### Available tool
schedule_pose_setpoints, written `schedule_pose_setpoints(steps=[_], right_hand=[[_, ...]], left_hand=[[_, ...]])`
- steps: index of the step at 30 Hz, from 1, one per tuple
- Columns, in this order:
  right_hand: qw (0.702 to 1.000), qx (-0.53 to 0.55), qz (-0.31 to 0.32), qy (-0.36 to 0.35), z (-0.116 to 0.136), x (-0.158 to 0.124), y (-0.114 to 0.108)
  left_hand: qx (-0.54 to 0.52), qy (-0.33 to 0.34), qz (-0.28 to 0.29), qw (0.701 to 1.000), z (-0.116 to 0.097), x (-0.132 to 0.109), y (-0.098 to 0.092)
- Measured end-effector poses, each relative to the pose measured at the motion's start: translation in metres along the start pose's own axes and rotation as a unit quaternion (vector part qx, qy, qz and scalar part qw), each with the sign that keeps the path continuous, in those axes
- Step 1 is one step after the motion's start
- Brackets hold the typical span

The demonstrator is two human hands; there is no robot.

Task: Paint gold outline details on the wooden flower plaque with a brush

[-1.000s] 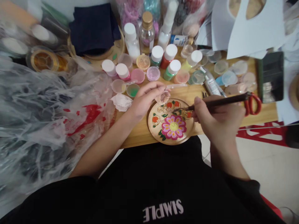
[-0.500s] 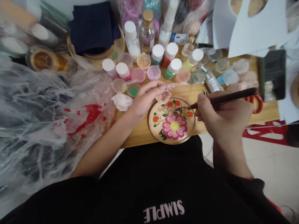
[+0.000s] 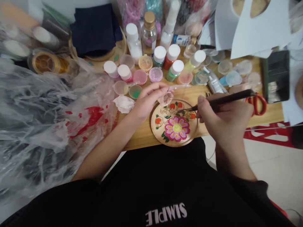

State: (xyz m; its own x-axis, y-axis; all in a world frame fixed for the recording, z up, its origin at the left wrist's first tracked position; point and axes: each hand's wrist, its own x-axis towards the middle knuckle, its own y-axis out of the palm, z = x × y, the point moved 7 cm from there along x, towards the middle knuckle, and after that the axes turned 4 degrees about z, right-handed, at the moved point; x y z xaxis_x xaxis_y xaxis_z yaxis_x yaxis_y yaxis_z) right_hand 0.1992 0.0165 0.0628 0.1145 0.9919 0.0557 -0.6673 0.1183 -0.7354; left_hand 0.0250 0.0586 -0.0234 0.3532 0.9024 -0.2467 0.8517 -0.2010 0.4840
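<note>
A round wooden disc lies at the table's front edge, with a pink flower, orange fruits and green leaves outlined in gold. My right hand is closed around a dark-handled paintbrush, tilted so that its thin tip rests at the ornament above the flower. My left hand pinches a small clear plastic cup over the disc's upper left rim. A thin clear stick sticks out beside those fingertips; whether they hold it too, I cannot tell.
Behind stand several white-capped paint bottles and small paint cups. A crumpled white tissue lies near my left forearm, with plastic sheeting further left. Red scissors, a metal tube and a dark phone-like object sit right.
My right hand and the brush handle have shifted slightly to the left, the tip staying over the same part of the disc. More of the red scissors shows. My left hand keeps its place.
</note>
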Motion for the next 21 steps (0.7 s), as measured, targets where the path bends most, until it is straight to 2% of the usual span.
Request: schedule_pose_setpoints(steps=[21], right_hand=[[1.000,-0.019,0.003,-0.011,0.0053,0.0022,0.0001]], left_hand=[[0.008,0.010,-0.004,1.000,-0.0004,0.0000,-0.0015]])
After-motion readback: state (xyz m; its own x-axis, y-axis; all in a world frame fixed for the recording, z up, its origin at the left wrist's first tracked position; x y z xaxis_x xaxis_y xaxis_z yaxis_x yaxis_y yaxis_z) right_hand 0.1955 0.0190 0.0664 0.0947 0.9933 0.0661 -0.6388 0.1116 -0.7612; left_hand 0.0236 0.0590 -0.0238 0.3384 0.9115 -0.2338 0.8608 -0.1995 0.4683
